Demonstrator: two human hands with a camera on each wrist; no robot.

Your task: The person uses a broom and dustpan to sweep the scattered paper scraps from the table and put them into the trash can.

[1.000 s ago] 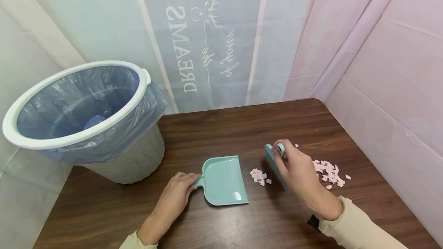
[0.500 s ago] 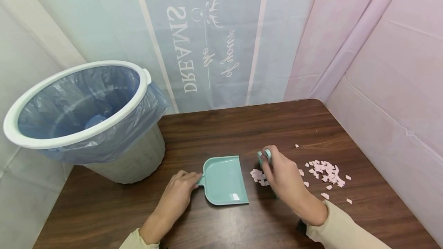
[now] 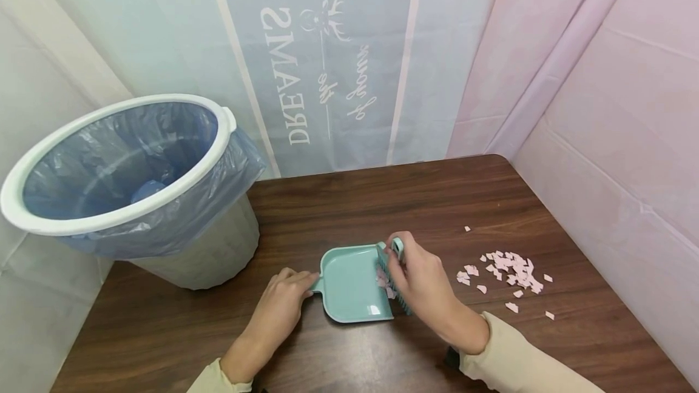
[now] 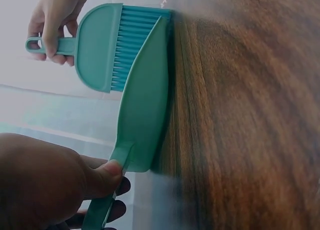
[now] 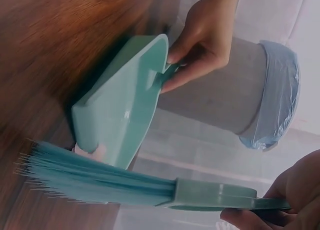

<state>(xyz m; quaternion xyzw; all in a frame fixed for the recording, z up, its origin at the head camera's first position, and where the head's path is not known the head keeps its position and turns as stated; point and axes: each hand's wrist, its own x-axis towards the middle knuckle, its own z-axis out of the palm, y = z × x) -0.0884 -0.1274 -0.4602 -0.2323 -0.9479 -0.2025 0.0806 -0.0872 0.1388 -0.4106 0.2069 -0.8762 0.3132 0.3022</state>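
My left hand (image 3: 281,302) grips the handle of a teal dustpan (image 3: 349,287), which lies on the wooden table with its wide edge facing right. In my right hand (image 3: 428,287) is the handle of a teal brush (image 5: 100,182), bristles down at the dustpan's wide edge. Pink paper scraps (image 3: 384,282) lie against the bristles at that edge, partly hidden by the brush. In the left wrist view the brush (image 4: 100,47) stands upright behind the dustpan (image 4: 145,94). A larger heap of scraps (image 3: 516,270) lies to the right.
A bin with a white rim (image 3: 117,219) and blue liner stands on the left of the table (image 3: 338,199). Stray scraps (image 3: 512,307) are scattered near the heap. Printed cloth (image 3: 338,77) hangs behind the table, and pale cloth (image 3: 628,168) hangs on the right.
My right hand has moved left with the brush, and the small pile of scraps has shifted left to the dustpan's edge. Several other scraps appear behind the brush. My left hand and the dustpan stay put.
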